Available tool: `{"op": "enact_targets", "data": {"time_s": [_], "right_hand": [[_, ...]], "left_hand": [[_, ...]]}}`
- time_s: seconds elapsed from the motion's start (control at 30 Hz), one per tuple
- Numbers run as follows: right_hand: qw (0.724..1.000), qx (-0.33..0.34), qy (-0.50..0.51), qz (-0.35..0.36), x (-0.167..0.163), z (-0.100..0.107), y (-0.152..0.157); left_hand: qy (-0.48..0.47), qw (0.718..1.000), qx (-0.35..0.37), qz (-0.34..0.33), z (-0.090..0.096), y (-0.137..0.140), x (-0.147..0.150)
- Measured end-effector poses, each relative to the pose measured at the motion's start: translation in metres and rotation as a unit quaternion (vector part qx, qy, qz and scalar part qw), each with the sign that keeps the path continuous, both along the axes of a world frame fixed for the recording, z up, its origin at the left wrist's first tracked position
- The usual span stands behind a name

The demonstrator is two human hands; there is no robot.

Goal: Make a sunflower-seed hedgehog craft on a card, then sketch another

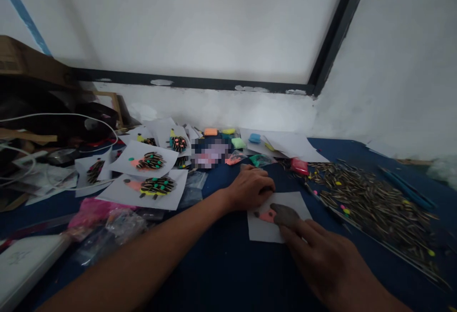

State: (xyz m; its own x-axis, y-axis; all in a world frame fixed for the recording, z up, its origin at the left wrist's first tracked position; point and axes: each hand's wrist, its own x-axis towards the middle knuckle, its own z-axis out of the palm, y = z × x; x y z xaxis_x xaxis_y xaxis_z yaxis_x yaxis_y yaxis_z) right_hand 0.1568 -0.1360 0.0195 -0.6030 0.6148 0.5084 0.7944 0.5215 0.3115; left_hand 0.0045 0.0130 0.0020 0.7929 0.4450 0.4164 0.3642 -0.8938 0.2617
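Note:
A white paper card lies on the blue table in front of me. On it is a flat clay hedgehog with a pink face and a grey clay body. My right hand is at the body's right edge, its fingers closed together against the clay and partly hiding it. At the card's upper left edge is my left hand, its fingers curled in. A small greyish bit shows by its knuckles, and what those fingers hold is hidden.
Right of the card, striped sunflower seeds lie heaped beside blue scissors or tweezers. Finished hedgehog cards with seed spines lie at left. Colored clay packs sit behind my hands. Plastic bags and a white box are front left.

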Motion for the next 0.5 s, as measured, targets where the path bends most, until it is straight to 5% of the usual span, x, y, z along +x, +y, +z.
{"op": "enact_targets", "data": {"time_s": [0.27,0.5], "right_hand": [[0.999,0.043,-0.028,-0.004,-0.0001,-0.0046,-0.0034],[1.000,0.002,0.019,-0.013,-0.0001,0.0028,-0.0062]], "left_hand": [[0.000,1.000,0.002,-0.001,-0.0004,-0.0006,-0.0010],[-0.009,1.000,0.008,-0.009,-0.0028,0.0009,-0.0004]]}}
